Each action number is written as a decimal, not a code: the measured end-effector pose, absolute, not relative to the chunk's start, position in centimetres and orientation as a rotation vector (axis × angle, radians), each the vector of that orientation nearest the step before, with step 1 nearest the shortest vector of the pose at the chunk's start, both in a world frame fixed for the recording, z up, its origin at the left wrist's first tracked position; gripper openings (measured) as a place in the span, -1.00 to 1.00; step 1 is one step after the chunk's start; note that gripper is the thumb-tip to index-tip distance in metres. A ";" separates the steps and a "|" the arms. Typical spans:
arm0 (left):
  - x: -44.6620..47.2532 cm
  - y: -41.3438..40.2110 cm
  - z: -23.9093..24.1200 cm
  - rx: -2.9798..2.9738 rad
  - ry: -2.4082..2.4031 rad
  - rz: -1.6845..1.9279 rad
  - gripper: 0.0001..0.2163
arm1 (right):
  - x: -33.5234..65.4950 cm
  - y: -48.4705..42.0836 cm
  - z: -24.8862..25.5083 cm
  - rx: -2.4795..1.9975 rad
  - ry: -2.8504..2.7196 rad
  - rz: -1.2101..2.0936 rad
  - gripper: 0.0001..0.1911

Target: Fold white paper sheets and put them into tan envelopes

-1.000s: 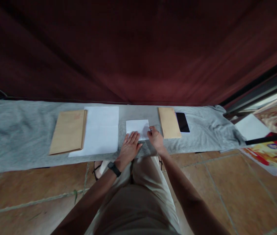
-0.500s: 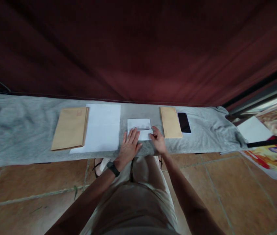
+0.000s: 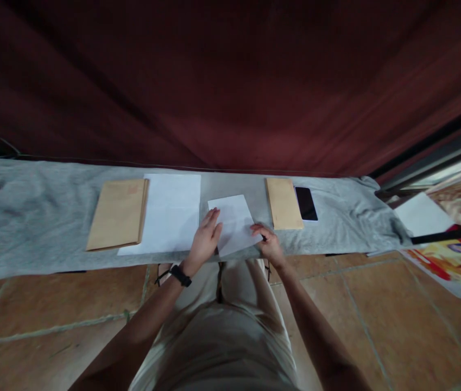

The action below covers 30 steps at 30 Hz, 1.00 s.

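Note:
A white sheet of paper [image 3: 236, 222] lies slightly turned on the grey cloth in front of me. My left hand [image 3: 206, 239] rests along its left edge, fingers stretched out and thumb apart, touching the paper. At the lower right edge, my right hand [image 3: 271, 243] pinches the sheet between thumb and fingers. Left of the sheet is a stack of larger white paper [image 3: 173, 212], partly covered by a pile of big brown envelopes [image 3: 118, 214]. To the right lies a pile of smaller tan envelopes [image 3: 284, 203].
A dark-screened phone [image 3: 305, 203] lies beside the small envelopes. Grey cloth [image 3: 348, 217] covers the narrow bench, with a dark red curtain [image 3: 230, 108] hanging behind it. A colourful printed box [image 3: 454, 266] and a black metal bar [image 3: 450, 236] are at the right.
The upper and lower folded parts of the paper no longer show; it now appears as one larger, turned panel. My left hand has shifted left, and the right hand slightly right and nearer me.

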<state>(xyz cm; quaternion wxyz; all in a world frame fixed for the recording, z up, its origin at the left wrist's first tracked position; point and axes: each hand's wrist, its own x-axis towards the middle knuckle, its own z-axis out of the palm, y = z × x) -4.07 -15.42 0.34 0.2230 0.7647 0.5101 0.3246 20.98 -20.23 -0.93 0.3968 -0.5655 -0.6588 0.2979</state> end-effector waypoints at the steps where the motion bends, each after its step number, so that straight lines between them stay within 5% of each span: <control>1: -3.5 -15.0 0.3 2.213 1.405 0.820 -0.51 | 20.9 -20.1 -1.0 -1.447 -1.695 0.719 -0.68; 6: 0.1 -13.5 -0.1 2.582 1.345 0.500 -0.50 | 20.7 -20.1 -1.5 -1.456 -1.868 0.563 -0.54; 15: 0.4 -10.5 -1.3 2.590 1.514 0.483 -0.48 | 21.3 -21.0 -1.8 -1.406 -2.103 0.402 -0.35; 25: -0.8 -6.5 -1.5 2.481 1.631 0.558 -0.45 | 20.9 -21.2 -1.8 -1.403 -2.074 0.373 -0.38; 30: 2.3 -8.5 -1.3 2.662 1.312 0.446 -0.50 | 20.7 -21.3 -1.9 -1.407 -2.062 0.332 -0.44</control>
